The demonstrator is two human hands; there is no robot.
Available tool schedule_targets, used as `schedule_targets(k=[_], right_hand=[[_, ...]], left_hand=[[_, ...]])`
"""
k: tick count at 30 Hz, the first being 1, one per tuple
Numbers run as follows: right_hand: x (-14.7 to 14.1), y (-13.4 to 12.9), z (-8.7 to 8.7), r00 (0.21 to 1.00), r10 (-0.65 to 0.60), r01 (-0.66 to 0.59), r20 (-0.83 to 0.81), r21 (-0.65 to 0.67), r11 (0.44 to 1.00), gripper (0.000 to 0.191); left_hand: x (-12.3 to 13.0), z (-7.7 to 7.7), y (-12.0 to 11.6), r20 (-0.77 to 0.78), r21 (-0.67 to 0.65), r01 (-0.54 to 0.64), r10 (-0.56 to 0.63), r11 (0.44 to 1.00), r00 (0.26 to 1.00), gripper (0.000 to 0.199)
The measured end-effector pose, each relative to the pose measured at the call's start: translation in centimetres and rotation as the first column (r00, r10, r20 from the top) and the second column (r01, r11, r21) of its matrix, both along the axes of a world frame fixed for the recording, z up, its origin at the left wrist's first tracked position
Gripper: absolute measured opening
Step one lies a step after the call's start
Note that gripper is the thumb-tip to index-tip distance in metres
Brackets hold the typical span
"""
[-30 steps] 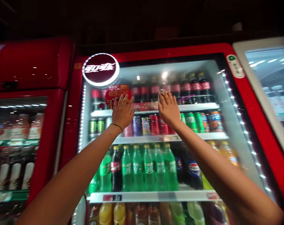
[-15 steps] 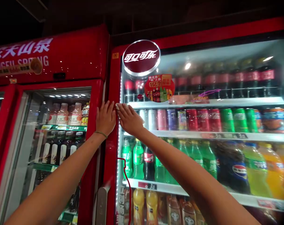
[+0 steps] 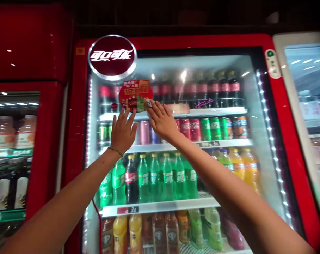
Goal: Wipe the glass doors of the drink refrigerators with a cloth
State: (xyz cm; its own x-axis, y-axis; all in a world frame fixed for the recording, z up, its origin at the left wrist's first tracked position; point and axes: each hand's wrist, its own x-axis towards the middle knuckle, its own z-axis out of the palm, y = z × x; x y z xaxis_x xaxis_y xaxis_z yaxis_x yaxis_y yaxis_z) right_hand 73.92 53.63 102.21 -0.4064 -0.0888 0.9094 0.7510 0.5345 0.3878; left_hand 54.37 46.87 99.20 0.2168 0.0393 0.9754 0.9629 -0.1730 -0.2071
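Note:
My left hand (image 3: 123, 134) is open, fingers spread, against or very near the glass door (image 3: 191, 65) of a red drinks fridge. It sits just below a red promotional sticker (image 3: 135, 92). My right hand (image 3: 162, 120) lies nearly flat at the sticker's lower right edge, pressing a small white cloth (image 3: 148, 103) to the glass. Only a bit of the cloth shows by the fingertips; the rest is hidden under the palm. A round dark-red sign (image 3: 112, 57) with white lettering is at the door's upper left.
Behind the glass, shelves hold cola bottles (image 3: 213, 88), cans (image 3: 209, 128), green soda bottles (image 3: 154, 178) and juice bottles (image 3: 120, 233). Another red fridge (image 3: 25, 46) stands at the left, a pale-framed one (image 3: 284, 49) at the right. Light strips (image 3: 276, 155) line the door's sides.
Both hands have moved right, from the door's left red frame onto the glass by the sticker. My view has turned right, bringing the right-hand fridge into sight.

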Motion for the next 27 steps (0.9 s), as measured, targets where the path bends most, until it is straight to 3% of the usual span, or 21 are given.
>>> schedule_targets(k=[8,12,15,18,21,24,27], right_hand=[[21.6,5.5,-1.3,0.966,-0.182,0.178,-0.184,-0.039,0.983,0.061],[31.3,8.0,-2.7,0.934,-0.256,0.238,-0.248,-0.101,0.966,0.063],[38.6,9.8,-4.7,0.908,-0.284,0.246,-0.309,-0.155,0.957,0.064],[44.7,11.0,-7.3,0.868,-0.296,0.227,-0.397,-0.213,0.95,0.065],[47.4,11.4,-9.4,0.815,-0.304,0.185,-0.494,-0.275,0.944,0.066],[45.4,11.2,-10.2,0.758,-0.325,0.164,-0.565,-0.318,0.934,0.067],[39.8,10.2,-9.9,0.764,-0.312,0.164,-0.565,-0.298,0.94,0.067]], left_hand=[[22.4,-1.6,4.6,-0.195,-0.075,0.072,-0.086,0.995,0.977,0.052],[30.3,-3.0,6.5,-0.226,-0.112,0.097,-0.12,0.989,0.967,0.051],[34.3,-4.4,7.9,-0.248,-0.149,0.105,-0.14,0.983,0.959,0.052],[36.4,-5.6,8.6,-0.275,-0.189,0.09,-0.14,0.978,0.951,0.052],[36.0,-6.3,8.6,-0.281,-0.202,0.065,-0.121,0.977,0.952,0.052],[33.2,-6.3,7.8,-0.268,-0.204,0.043,-0.098,0.978,0.958,0.052],[28.6,-5.9,6.6,-0.24,-0.201,0.023,-0.072,0.979,0.968,0.052]])
